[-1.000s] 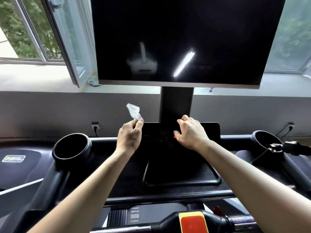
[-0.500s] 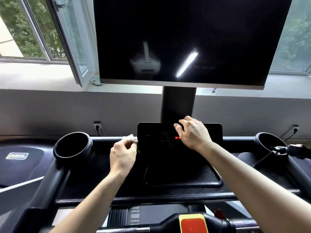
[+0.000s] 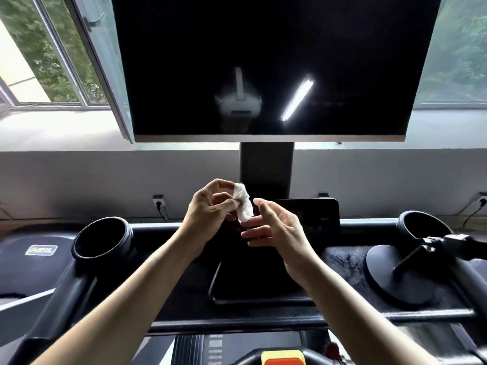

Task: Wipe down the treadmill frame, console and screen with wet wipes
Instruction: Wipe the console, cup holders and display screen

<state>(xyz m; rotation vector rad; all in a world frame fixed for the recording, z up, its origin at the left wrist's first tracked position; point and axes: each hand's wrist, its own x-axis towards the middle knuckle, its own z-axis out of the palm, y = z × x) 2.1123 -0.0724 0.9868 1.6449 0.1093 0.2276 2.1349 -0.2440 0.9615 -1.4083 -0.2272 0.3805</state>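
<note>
My left hand [image 3: 210,212] pinches a small crumpled white wet wipe [image 3: 243,202] in the air above the black treadmill console [image 3: 263,280]. My right hand [image 3: 276,227] hovers just right of the wipe, palm turned toward it, fingers relaxed and spread, their tips near the wipe's lower end. Behind my hands stands the small control panel [image 3: 316,214], partly hidden by my right hand. The large dark screen [image 3: 263,61] on its post [image 3: 266,167] fills the top of the view, reflecting a ceiling light.
Round cup holders sit at the console's left [image 3: 101,239] and right [image 3: 421,227] ends. A black disc-based stand [image 3: 400,275] rests on the right tray. A red and yellow stop button [image 3: 284,358] is on the front bar. An open window sash [image 3: 105,61] hangs at upper left.
My right hand has left the control panel and come up beside the wipe. My left hand lifted the wipe from the console's left edge toward the middle.
</note>
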